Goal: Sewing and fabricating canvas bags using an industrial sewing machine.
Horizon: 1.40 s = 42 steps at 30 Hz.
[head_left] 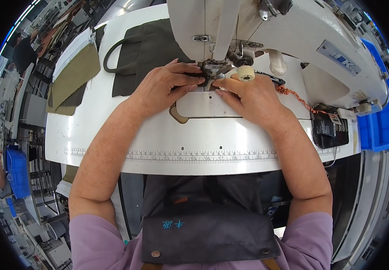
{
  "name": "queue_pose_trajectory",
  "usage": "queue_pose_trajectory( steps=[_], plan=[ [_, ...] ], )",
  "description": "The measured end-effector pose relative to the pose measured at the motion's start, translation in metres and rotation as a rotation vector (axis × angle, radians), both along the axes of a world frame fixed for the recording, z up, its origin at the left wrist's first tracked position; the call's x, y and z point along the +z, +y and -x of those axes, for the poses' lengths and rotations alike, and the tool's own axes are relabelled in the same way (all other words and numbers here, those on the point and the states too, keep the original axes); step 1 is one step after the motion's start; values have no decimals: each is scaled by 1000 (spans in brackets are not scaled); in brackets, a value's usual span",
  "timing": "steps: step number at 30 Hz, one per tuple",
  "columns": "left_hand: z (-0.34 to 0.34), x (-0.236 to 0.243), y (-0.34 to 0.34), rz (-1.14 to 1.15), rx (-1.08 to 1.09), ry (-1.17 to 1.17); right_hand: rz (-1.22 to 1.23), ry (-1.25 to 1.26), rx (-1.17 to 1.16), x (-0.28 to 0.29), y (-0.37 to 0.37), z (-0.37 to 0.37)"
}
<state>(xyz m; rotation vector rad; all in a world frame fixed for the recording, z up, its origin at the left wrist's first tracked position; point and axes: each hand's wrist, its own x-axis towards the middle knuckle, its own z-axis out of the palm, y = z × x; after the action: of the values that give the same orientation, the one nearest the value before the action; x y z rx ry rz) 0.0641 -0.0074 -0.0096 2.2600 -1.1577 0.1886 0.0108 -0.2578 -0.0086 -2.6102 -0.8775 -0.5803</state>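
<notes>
Dark grey fabric (152,47) with loop strap (107,56) lies on table (203,137), left of sewing machine (293,42), one edge reaching toward presser foot (210,67). Left hand (157,87) at foot's left side, fingers bunched on dark material; right hand (252,98) just right, fingertips converging. Can't tell if either pinches, tips partly hidden. Olive piece (75,76) far left

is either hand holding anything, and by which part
The left hand holds dark cloth by its edge, beneath the head of the sewing machine; whether the right hand holds any cannot be told.
</notes>
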Motion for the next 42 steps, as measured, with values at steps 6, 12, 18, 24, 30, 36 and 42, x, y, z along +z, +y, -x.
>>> queue_pose_trajectory(
  steps=[6,12,18,24,30,36,42],
  plan=[
    [0,3,-3,-12,-2,-55,-29,-5,2,-2,-3,-1],
    [-2,2,3,-128,162,-48,-8,7,-29,3,-1,1],
    [15,7,2,-361,240,-102,13,71,-57,7,3,3],
    [48,22,-2,-478,305,-79,-11,12,12,-1,3,0],
    [18,15,12,-325,-39,-68,-33,1,0,0,5,1],
    [16,17,11,-357,-7,-74,-18,26,-20,-1,3,1],
    [11,17,12,-375,17,-111,-6,47,-51,3,1,0]
  ],
)
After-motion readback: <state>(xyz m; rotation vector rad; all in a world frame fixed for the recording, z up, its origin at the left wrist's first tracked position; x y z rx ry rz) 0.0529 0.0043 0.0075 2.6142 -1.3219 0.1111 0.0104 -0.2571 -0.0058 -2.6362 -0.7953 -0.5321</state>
